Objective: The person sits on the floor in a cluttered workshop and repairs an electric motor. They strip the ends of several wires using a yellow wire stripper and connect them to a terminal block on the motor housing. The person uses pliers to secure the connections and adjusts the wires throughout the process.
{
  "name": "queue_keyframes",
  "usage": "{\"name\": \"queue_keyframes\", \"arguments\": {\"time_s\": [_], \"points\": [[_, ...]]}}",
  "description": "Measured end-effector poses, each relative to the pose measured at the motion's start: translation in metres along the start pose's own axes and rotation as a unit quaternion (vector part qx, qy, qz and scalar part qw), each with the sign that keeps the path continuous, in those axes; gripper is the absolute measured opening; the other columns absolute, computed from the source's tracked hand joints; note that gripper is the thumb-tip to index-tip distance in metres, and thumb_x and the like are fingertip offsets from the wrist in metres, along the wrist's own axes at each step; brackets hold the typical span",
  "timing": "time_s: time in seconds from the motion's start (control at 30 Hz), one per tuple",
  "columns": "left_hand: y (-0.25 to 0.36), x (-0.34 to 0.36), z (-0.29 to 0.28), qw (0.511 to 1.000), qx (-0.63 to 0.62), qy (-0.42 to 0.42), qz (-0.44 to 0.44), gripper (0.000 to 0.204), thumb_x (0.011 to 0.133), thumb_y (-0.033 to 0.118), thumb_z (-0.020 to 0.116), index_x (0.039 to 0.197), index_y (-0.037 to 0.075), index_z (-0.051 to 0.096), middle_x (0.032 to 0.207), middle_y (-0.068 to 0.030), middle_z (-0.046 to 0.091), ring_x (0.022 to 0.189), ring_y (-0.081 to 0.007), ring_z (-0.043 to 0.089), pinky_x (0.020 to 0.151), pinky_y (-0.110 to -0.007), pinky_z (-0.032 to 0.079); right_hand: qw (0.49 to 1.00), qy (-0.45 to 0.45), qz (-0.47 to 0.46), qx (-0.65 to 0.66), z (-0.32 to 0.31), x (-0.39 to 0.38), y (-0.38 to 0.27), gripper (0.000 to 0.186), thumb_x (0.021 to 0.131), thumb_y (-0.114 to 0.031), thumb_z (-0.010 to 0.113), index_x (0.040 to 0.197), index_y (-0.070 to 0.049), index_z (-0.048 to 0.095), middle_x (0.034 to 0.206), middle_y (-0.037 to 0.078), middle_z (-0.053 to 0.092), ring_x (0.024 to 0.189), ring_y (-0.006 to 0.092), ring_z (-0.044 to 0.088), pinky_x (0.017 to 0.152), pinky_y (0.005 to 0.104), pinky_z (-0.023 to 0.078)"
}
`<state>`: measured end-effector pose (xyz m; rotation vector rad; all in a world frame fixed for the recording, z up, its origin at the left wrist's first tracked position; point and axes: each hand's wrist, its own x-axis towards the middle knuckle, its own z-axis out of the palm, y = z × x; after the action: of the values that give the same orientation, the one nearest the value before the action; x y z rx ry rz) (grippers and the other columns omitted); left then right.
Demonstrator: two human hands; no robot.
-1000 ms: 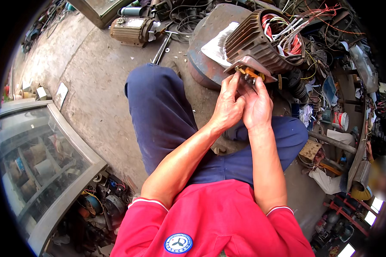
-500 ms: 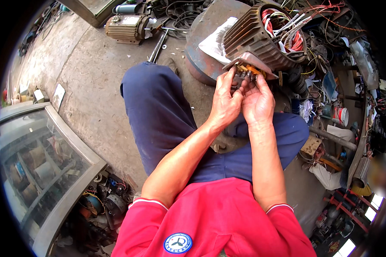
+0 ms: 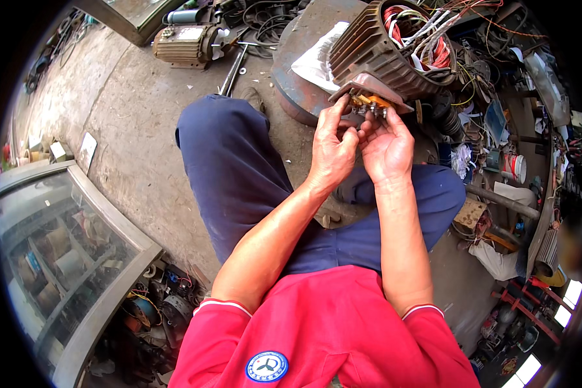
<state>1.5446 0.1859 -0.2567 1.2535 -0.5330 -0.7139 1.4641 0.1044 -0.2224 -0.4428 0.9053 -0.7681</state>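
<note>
A finned motor housing [image 3: 359,48] lies tilted ahead of me, red and white wires spilling from its open end. On its near side is a terminal box [image 3: 375,83] with an orange-yellow terminal block [image 3: 374,101] and several metal studs in it. My left hand [image 3: 332,149] has its index finger at the box's left side, thumb bent toward the studs. My right hand [image 3: 388,150] is palm up, thumb and bent fingers at the studs' right end. Both hands are closed at the fingertips; what they pinch there is too small to make out.
The housing rests by a white cloth [image 3: 320,58] on a round metal stand [image 3: 290,74]. A smaller motor [image 3: 184,45] and a metal rod [image 3: 233,74] lie on the floor, far left. A glass-topped cabinet [image 3: 113,220] stands left. Cluttered parts and a pipe [image 3: 501,200] lie right.
The view has shifted slightly, so the housing sits a little further left. My fingers have parted a little at the terminal block, and more of its studs show.
</note>
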Motion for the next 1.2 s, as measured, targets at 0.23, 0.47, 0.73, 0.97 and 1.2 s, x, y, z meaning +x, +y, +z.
{"name": "queue_keyframes", "arguments": {"time_s": [0.23,0.47,0.73,0.97,1.2], "points": [[-0.004,0.000,0.004,0.998,-0.060,0.000,-0.015,0.060,0.087,-0.006,0.050,0.145,-0.001,0.040,0.135,-0.0136,0.053,0.101,-0.0151,0.063,0.087,-0.029,0.051,1.000,-0.023,0.020,0.006,-0.004,-0.004,0.000,0.029,0.096,-0.027,0.055,0.113,-0.005,0.060,0.097,0.010,0.069,0.086,0.0205,0.065,0.076,0.0339,0.052],[-0.002,-0.001,0.004,0.992,-0.108,-0.017,-0.056,0.056,0.089,-0.004,0.053,0.144,-0.003,0.041,0.137,-0.0132,0.052,0.107,-0.0160,0.062,0.091,-0.029,0.048,1.000,-0.015,0.004,-0.009,-0.012,-0.011,0.005,0.024,0.093,-0.018,0.054,0.114,-0.006,0.058,0.103,0.012,0.070,0.089,0.0224,0.066,0.080,0.0372,0.052],[-0.016,-0.005,0.003,0.998,-0.047,-0.012,-0.037,0.050,0.089,-0.004,0.054,0.138,-0.002,0.048,0.133,-0.0152,0.055,0.103,-0.0161,0.064,0.088,-0.028,0.051,0.993,0.024,-0.090,-0.066,-0.013,-0.023,0.007,0.029,0.093,-0.009,0.055,0.121,-0.005,0.057,0.100,0.006,0.068,0.084,0.0140,0.064,0.072,0.0272,0.052],[-0.019,-0.007,0.006,1.000,0.005,-0.027,-0.004,0.050,0.090,-0.007,0.053,0.139,-0.001,0.046,0.130,-0.0120,0.055,0.097,-0.0134,0.064,0.088,-0.028,0.051,0.987,-0.003,-0.133,-0.095,-0.010,-0.026,0.009,0.043,0.093,-0.008,0.056,0.135,-0.002,0.051,0.101,0.007,0.066,0.081,0.0110,0.062,0.073,0.0260,0.053],[-0.007,-0.007,0.010,0.998,0.027,-0.049,0.030,0.057,0.088,-0.010,0.048,0.144,0.000,0.042,0.129,-0.0132,0.050,0.100,-0.0168,0.065,0.085,-0.028,0.053,0.983,-0.013,-0.140,-0.117,-0.004,-0.032,0.008,0.050,0.093,-0.004,0.054,0.141,0.001,0.045,0.101,0.008,0.065,0.080,0.0110,0.062,0.074,0.0270,0.054]]}}
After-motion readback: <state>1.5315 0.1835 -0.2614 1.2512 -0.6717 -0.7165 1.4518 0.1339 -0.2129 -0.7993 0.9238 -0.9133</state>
